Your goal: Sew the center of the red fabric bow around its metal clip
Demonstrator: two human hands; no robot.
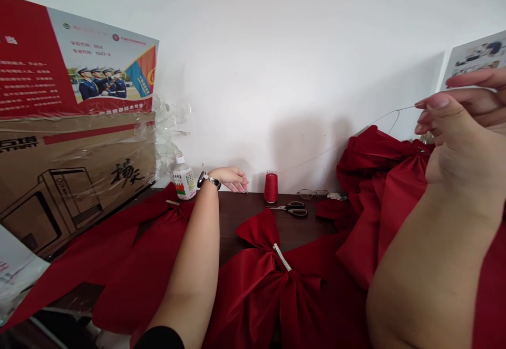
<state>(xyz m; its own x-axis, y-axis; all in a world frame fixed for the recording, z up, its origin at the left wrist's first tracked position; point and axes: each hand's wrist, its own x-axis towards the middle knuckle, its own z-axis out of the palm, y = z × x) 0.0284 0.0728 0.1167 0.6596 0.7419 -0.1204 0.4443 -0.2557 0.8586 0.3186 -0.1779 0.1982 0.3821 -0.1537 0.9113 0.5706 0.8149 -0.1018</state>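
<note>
Head view: right hand (462, 138) pinches thread (395, 110); cardboard box (79, 180) reads START, 扬天.

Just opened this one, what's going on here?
A person's right hand is raised, pinching a thin thread above large red fabric bows. The left hand, wearing a wristwatch, rests near a cone of red thread on a dark table, with scissors close by.
</note>
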